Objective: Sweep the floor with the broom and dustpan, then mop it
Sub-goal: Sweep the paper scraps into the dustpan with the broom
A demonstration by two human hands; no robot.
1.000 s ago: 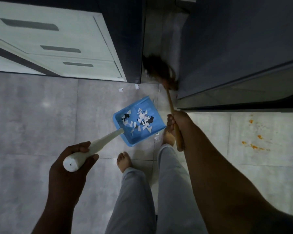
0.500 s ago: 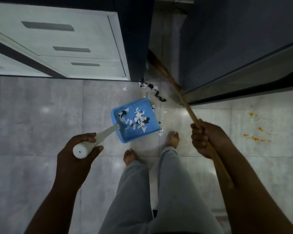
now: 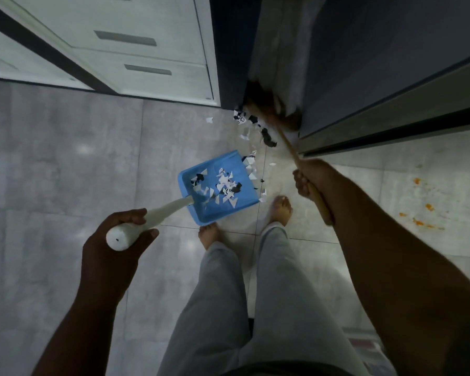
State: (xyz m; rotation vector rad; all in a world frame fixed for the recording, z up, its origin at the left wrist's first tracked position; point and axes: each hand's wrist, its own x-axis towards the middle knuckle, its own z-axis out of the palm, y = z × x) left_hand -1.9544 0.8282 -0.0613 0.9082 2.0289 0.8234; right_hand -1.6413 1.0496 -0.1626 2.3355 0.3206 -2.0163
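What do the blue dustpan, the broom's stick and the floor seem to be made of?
Blue square dustpan: probably plastic, smooth, with a moulded rim.
Light brown broom stick: looks like wood or cane, matt; blurred.
Grey floor: glossy stone-look tiles, grout lines and light reflections.

**Grey trousers, bare feet**

The person is wearing light grey trousers point(image 3: 223, 308), and a dark strip of clothing point(image 3: 282, 372) is showing at the waist. The left foot point(image 3: 209, 234) and right foot point(image 3: 281, 210) are going bare, the left hand point(image 3: 111, 256) and right hand point(image 3: 308, 176) likewise.
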